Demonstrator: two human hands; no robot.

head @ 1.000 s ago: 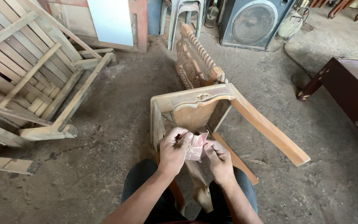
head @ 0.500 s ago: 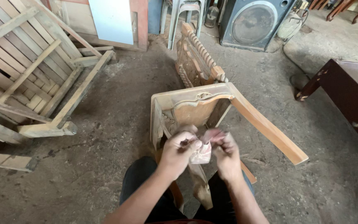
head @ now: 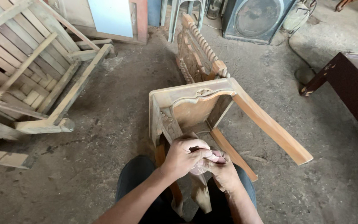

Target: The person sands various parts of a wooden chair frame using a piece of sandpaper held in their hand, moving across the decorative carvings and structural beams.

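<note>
A bare wooden chair (head: 212, 103) lies on its side on the dirt floor in front of my knees, its carved seat frame facing me and its long legs pointing right. My left hand (head: 185, 155) and my right hand (head: 222, 172) are pressed together low on the frame, both folded around a small pinkish sheet (head: 217, 157) that looks like sandpaper. Only an edge of the sheet shows between my fingers. The hands rest against a carved chair leg (head: 199, 193) that runs down between my thighs.
A slatted wooden frame (head: 25, 74) leans at the left with a loose plank (head: 5, 158) below it. A large speaker box (head: 255, 18) and a plastic stool (head: 185, 14) stand at the back. A dark wooden table (head: 353, 83) is at the right.
My hands have drawn closer together and closed over the pinkish sheet, which showed spread out between them before. The view has tilted slightly.
</note>
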